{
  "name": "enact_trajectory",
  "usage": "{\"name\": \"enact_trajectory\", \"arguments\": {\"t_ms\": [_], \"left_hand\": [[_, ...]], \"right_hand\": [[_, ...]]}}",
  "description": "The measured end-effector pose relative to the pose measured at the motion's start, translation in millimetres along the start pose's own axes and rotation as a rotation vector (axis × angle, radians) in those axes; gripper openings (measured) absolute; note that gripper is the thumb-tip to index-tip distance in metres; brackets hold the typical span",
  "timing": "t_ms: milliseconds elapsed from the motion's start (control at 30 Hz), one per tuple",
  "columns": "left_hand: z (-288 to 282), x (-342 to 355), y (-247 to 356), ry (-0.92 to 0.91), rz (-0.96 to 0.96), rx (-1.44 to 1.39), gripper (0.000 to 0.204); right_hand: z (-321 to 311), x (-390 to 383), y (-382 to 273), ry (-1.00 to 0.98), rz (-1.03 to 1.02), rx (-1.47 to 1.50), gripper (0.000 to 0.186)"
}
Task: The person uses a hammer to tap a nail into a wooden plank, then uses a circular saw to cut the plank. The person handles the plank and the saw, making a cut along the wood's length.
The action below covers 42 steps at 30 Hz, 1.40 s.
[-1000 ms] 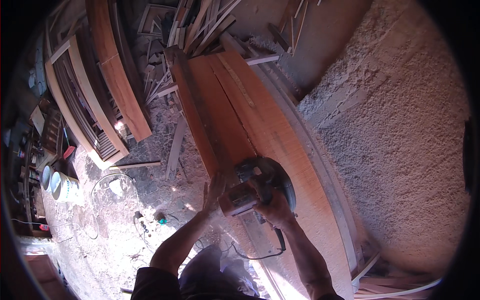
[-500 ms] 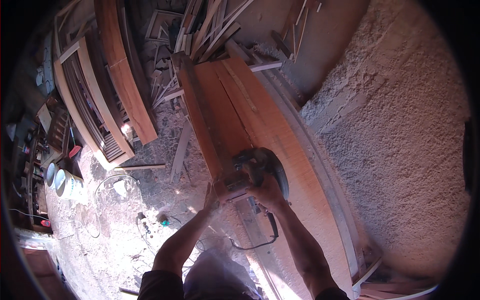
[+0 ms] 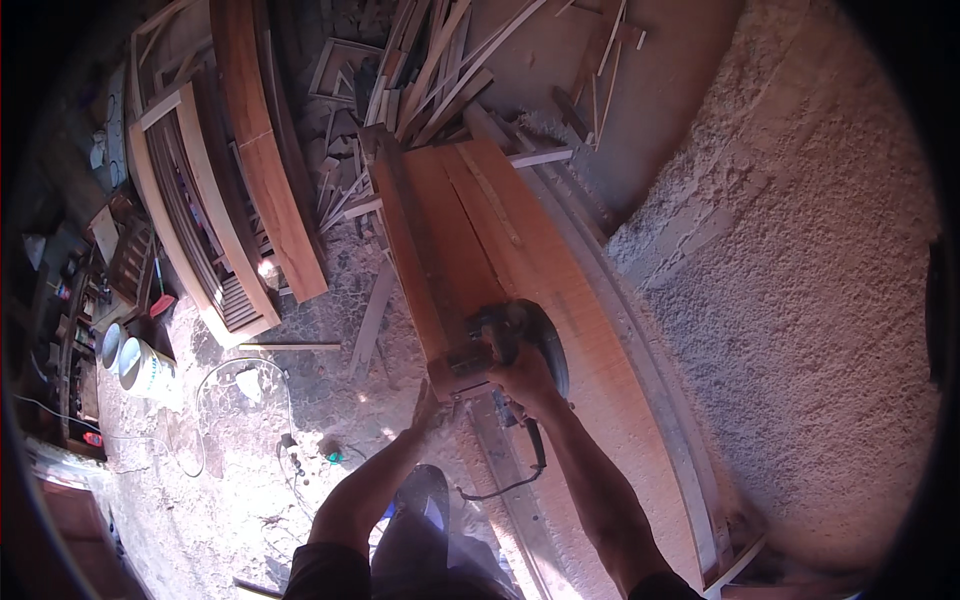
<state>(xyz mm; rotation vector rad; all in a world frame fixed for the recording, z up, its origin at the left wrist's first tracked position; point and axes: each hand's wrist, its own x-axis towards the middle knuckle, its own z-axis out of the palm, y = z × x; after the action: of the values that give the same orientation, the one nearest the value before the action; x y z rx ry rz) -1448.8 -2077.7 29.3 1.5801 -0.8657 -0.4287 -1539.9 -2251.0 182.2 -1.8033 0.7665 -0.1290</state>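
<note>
A dark circular saw (image 3: 512, 340) rests on a long reddish-brown wooden board (image 3: 600, 350), at the near end of a dark slot running along the wood. My right hand (image 3: 528, 382) is wrapped round the saw's rear handle. My left hand (image 3: 427, 405) is at the board's left edge, close beside the saw's base; its fingers are mostly hidden, and I cannot tell whether they grip the wood or the saw. A long narrow wood strip (image 3: 408, 235) lies along the board's left side. From the saw's rear, a black cord (image 3: 512, 487) curves down to the left.
Loose wood offcuts (image 3: 430, 70) are heaped beyond the board. Slatted wooden frames (image 3: 185, 200) and a long plank (image 3: 270, 190) lie at the left. White buckets (image 3: 145, 368) stand on the dusty floor, where a pale cable (image 3: 200, 420) loops. Sawdust (image 3: 790, 330) is piled along the right.
The view has shifted, with the surroundings at left sliding right and down. The saw sits slightly farther along the board. My foot now shows below my left hand.
</note>
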Motion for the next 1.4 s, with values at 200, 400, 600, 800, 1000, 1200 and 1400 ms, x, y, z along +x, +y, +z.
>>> {"name": "enact_trajectory", "arguments": {"t_ms": [200, 400, 600, 800, 1000, 1200, 1400], "left_hand": [[-5, -3, 7, -0.024, 0.196, 0.558, 0.052], [-8, -4, 11, -0.115, 0.150, 0.675, 0.051], [-6, -1, 14, -0.217, -0.040, 0.657, 0.058], [-10, -2, 31, -0.267, -0.127, 0.668, 0.082], [-10, -1, 34, -0.306, -0.159, 0.682, 0.082], [-11, -4, 31, -0.291, -0.132, 0.635, 0.080], [-9, -5, 26, -0.290, -0.129, 0.655, 0.084]], "right_hand": [[2, 12, -11, -0.011, 0.026, 0.022, 0.053], [5, 25, -22, 0.014, 0.008, 0.002, 0.052], [7, 36, -28, 0.014, -0.022, 0.025, 0.052], [8, 50, -31, -0.006, 0.050, 0.018, 0.051], [11, 68, -35, 0.010, -0.011, 0.016, 0.052], [14, 87, -35, 0.009, -0.017, 0.003, 0.056], [15, 101, -43, -0.006, -0.005, -0.007, 0.054]]}}
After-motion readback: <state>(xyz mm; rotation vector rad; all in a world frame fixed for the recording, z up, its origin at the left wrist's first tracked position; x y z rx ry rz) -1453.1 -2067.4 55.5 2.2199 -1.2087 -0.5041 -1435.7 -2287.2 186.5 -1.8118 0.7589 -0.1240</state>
